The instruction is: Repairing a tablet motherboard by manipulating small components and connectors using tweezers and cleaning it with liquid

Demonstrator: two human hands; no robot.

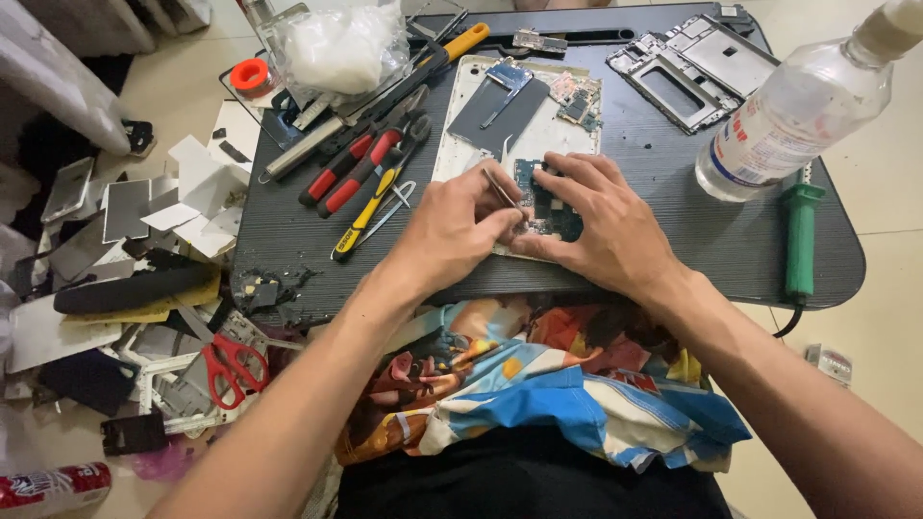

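A small green circuit board [553, 207] lies on a white opened device back [538, 135] on the dark lap table [673, 192]. My left hand [452, 231] pinches thin metal tweezers [502, 190], their tip touching the board's left edge. My right hand [601, 216] presses fingers down on the board's top and right side, thumb at its lower edge. A grey metal shield plate [495, 111] and smaller board pieces [577, 101] rest higher on the white back.
Red-handled pliers [351, 168], a yellow-handled tool [370, 207] and a screwdriver [452, 48] lie left. A clear plastic bottle [798, 106], a green soldering iron [798, 240] and a metal phone frame [687, 72] sit right. Red scissors [231, 365] and scrap parts litter the floor.
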